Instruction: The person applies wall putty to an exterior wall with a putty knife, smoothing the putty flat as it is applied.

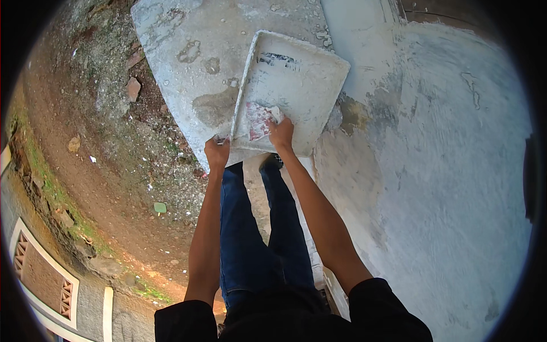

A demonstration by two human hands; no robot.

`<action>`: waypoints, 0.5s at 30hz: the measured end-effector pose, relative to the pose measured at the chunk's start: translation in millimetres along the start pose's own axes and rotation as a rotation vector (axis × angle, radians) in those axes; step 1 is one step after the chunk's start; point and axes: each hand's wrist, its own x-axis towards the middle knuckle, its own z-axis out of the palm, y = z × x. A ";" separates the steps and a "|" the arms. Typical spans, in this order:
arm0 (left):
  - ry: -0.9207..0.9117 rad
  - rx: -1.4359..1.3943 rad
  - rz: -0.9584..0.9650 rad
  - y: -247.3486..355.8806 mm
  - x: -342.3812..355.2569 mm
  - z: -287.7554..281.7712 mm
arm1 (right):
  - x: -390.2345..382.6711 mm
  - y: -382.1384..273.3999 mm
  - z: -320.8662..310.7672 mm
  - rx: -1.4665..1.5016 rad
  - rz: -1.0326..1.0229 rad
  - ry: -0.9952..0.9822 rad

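Observation:
A pale plastic tray (296, 74), coated in dried whitish material, rests on a stained light-grey slab (188, 57). My right hand (281, 133) is closed on a flat red-and-white smeared scraper (259, 118) inside the tray's lower left part. My left hand (217, 151) is closed at the tray's lower left corner, beside the rim; what its fingers grip is too small to make out. Dark streaks mark the tray's upper floor. My legs in blue jeans show below the slab, between my forearms.
To the right stretches a patchily coated pale surface (444, 159). On the left are dirt and gravel (114, 148) with stones, moss and a small green piece (160, 207). A wall with a framed vent (44, 275) curves along the lower left rim.

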 end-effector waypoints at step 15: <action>-0.013 0.046 0.077 3.8 0.9 6.2 | -35.0 1.2 -0.7 0.285 0.086 0.051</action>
